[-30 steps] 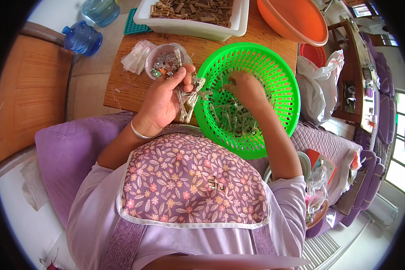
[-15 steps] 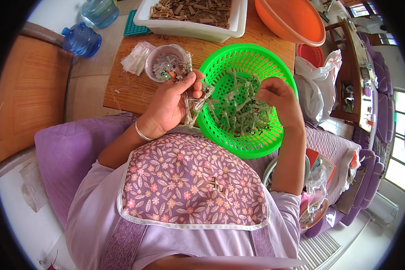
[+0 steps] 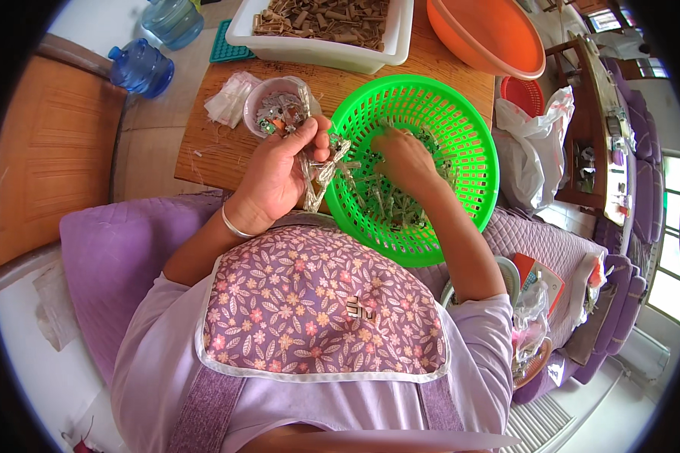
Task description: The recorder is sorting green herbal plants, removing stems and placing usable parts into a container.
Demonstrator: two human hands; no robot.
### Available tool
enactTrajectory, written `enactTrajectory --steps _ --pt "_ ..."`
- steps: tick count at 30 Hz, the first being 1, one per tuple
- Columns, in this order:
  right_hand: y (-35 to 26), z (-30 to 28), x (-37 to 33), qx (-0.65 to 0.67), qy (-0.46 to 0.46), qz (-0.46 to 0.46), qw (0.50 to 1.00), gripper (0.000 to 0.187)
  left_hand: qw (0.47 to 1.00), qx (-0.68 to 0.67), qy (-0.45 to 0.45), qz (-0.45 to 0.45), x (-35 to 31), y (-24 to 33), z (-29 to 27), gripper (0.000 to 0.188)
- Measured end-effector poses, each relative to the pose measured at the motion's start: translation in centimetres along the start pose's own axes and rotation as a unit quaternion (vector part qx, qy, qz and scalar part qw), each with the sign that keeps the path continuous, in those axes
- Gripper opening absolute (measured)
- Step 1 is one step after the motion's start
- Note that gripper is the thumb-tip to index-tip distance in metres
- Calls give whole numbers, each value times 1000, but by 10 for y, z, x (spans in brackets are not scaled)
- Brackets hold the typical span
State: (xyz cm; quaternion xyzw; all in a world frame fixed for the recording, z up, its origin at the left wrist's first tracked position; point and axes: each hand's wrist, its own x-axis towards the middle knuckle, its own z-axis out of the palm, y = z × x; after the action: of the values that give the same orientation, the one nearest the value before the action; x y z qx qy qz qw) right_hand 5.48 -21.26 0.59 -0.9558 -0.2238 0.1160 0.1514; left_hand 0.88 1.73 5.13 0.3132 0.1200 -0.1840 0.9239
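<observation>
Open room is being shown at the brown wooden table's (image 3: 219,156) eight o'clock edge. Thin clear strips (image 3: 389,202) are being held in the round green plastic basket (image 3: 492,162). By its nine o'clock rim, a long, shiny, clear bundle (image 3: 321,174), pointing twelve-to-six, is being pinched by the left hand (image 3: 281,166). The right hand's (image 3: 406,156) grip inside cannot be told.

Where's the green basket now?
In the head view, the green basket sits at the near edge of the wooden table, right of the small bowl, with the right hand inside.
</observation>
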Motion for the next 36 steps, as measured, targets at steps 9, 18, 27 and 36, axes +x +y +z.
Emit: enactTrajectory --steps 9,18,27,36 --pt "10 2 -2 71 -81 31 994 43 1000 6 -2 -8 2 -2 -1 19" --pt "30 6 -7 160 -52 46 985 31 1000 11 2 -16 -1 0 -3 19" --pt "-1 23 6 14 16 -3 1000 17 1000 9 8 -15 -2 -1 -3 19" --pt "12 10 -6 -18 -57 -61 996 11 1000 5 10 -5 -1 3 -9 19"
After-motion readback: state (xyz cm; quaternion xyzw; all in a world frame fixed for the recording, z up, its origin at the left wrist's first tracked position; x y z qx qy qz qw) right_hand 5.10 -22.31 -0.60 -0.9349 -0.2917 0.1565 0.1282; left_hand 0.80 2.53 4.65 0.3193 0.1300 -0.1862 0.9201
